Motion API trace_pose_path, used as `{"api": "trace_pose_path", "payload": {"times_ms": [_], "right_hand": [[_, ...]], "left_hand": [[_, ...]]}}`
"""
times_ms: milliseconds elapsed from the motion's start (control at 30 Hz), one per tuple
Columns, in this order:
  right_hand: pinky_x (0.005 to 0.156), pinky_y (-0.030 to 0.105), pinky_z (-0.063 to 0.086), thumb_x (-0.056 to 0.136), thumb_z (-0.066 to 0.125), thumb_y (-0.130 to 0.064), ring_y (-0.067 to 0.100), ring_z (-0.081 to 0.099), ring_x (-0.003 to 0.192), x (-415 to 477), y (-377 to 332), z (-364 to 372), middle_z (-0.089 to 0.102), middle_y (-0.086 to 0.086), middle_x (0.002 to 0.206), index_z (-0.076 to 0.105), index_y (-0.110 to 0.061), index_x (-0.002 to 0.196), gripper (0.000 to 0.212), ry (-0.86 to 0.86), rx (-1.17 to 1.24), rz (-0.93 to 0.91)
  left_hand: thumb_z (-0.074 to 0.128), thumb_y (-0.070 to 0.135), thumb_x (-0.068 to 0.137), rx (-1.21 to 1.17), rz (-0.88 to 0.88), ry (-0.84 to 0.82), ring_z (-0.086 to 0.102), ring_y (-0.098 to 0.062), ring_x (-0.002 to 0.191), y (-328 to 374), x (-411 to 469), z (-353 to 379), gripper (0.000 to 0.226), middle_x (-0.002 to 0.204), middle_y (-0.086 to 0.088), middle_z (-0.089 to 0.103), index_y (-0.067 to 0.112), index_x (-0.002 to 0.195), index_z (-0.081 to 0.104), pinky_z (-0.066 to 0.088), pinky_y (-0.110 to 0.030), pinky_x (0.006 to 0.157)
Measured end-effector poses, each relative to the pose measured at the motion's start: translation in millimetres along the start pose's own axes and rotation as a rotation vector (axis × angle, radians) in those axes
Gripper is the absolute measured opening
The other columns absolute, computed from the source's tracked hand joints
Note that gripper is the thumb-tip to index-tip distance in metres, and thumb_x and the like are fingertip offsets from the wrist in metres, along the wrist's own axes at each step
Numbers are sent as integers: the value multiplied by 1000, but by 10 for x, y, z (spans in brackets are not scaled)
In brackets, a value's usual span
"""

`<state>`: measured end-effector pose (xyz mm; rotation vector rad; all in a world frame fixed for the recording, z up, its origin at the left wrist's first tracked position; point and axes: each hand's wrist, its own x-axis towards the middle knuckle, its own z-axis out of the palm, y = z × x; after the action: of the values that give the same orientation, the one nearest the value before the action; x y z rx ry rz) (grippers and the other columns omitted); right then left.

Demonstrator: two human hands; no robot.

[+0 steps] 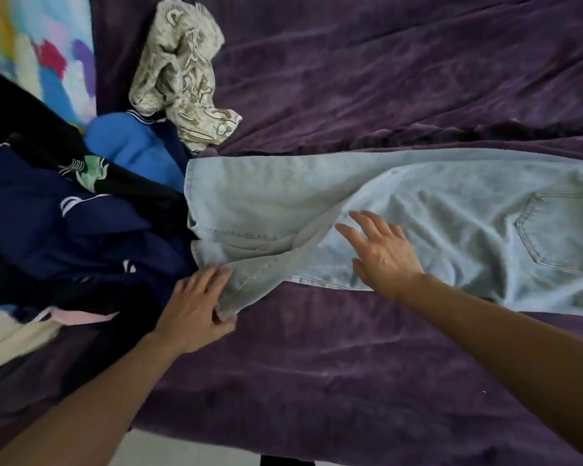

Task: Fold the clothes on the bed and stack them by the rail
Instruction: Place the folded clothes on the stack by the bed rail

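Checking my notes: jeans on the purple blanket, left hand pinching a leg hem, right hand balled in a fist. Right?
Not the fist: the head view shows the right hand open, fingers spread over the jeans. The rest stands: jeans on the purple blanket, left hand pinching a leg hem.

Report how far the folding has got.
Done: nothing in view is folded, and no stack shows. In hand: the jeans lie spread on the bed, with the left hand pinching a leg hem and the right hand flat on the denim. Left: fold the jeans, then the dark pile and the crumpled patterned garment.
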<state>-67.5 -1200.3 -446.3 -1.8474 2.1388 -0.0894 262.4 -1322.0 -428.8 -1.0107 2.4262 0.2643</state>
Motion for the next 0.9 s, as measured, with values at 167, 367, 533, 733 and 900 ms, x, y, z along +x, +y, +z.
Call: {"api": "trace_pose_path", "payload": {"times_ms": [167,367,533,733,900], "right_hand": [[112,42,17,90,58,-36,23,25,143,602,-450,101,41,3,148,59,-27,125,36,-48,-24,-13],[76,41,37,94,54,-36,39,62,90,1416,-521,-234,68,16,90,61,-14,85,25,172,174,292],[95,46,37,95,50,-36,35,46,120,1909,-707,-242,52,13,131,50,-19,130,39,134,113,502],[108,47,27,93,50,-45,28,19,143,1372,-1268,383,24,7,156,35,-31,143,54,-35,24,259],[108,49,27,93,45,-53,25,11,146,1333,-1099,575,16,5,158,27,-35,145,58,-80,123,423]], "left_hand": [[80,29,62,106,170,192,56,-33,115,-28,295,67,48,127,-17,58,13,105,68,47,-44,90],[67,27,66,-995,-167,262,51,0,48,-932,1043,-824,18,53,9,59,10,64,59,43,-19,48],[60,44,84,-1077,-488,300,61,-33,96,-1383,1767,-1121,39,106,-13,63,10,103,58,53,-40,81],[64,32,80,-755,-418,152,60,-32,88,-1012,1395,-689,24,98,-10,67,10,89,61,51,-38,73],[56,18,89,-750,-324,578,56,-34,90,-1120,1809,-992,11,96,-15,62,8,89,51,36,-34,69]]}}
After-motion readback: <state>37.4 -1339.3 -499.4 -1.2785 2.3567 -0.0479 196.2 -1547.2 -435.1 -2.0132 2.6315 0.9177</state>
